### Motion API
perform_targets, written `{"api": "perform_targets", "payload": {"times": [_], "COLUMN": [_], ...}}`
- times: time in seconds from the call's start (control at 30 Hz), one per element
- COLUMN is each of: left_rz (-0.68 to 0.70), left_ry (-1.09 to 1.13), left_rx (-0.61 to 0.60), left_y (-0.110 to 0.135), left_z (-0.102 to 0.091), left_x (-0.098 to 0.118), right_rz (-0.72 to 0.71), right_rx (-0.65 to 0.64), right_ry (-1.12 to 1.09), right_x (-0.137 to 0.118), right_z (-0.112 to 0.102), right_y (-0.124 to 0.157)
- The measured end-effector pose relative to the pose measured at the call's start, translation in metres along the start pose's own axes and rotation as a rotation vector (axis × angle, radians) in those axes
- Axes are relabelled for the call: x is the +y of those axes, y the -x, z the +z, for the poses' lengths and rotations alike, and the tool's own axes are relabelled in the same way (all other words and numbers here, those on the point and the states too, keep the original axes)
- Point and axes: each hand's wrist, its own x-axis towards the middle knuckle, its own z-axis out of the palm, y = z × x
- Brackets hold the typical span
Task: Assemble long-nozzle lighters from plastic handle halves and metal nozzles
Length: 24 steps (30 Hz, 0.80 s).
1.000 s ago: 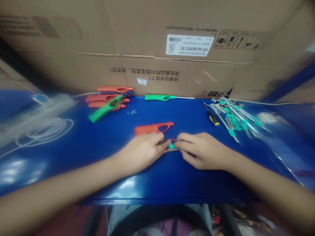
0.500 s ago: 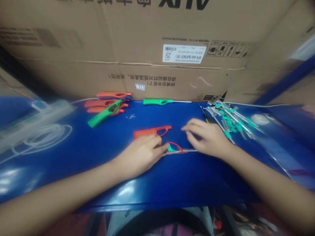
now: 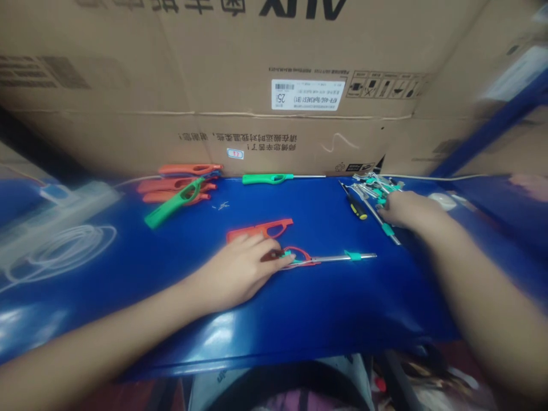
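My left hand (image 3: 244,265) is closed over the handle end of an open red lighter shell (image 3: 305,251), thumb on its teal trigger part. A long metal tube (image 3: 334,258) with a teal piece on it sticks out of that shell to the right. Just behind the hand lies another red lighter shell half (image 3: 274,227). My right hand (image 3: 405,208) reaches into a pile of metal tubes and teal parts (image 3: 372,185); its fingers are largely hidden and I cannot tell what they touch.
A black and yellow screwdriver (image 3: 357,208) lies beside the pile. Along the back are a green lighter (image 3: 265,178) and several red and green shells (image 3: 175,200). White cable (image 3: 68,251) coils by a power strip (image 3: 89,200) at left. A cardboard box (image 3: 192,68) stands behind.
My right hand has moved right and back, from beside the lighter to the pile of tubes. That uncovers the tube's far end and the screwdriver. My left hand stays on the lighter.
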Motion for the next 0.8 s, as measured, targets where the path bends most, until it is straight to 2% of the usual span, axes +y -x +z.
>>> {"api": "perform_targets", "payload": {"times": [0.17,0.27,0.37,0.43,0.53,0.63,0.8], "left_rz": [-0.001,0.009,0.004,-0.006,-0.015,-0.058,-0.084], "left_ry": [0.015,0.052,0.067,0.063,0.083,0.148,0.165], "left_rx": [0.009,0.036,0.053,0.056,0.078,0.131,0.187], "left_y": [-0.002,-0.002,-0.003,-0.003,-0.002,0.002,0.008], "left_z": [0.003,0.003,0.002,0.003,0.008,0.015,0.020], "left_x": [0.001,0.001,0.002,0.003,0.001,-0.004,-0.011], "right_rz": [0.013,-0.031,-0.193,-0.334,-0.640,-0.836,-0.970], "right_rx": [0.027,0.216,0.374,0.389,0.395,0.388,0.398], "right_ry": [-0.014,-0.117,-0.337,-0.526,-0.724,-0.664,-0.561], "right_x": [-0.006,-0.008,-0.017,-0.028,-0.049,-0.069,-0.082], "right_z": [-0.002,-0.007,-0.011,-0.010,-0.001,0.011,0.024], "right_y": [0.007,0.016,0.031,0.044,0.066,0.087,0.095]}}
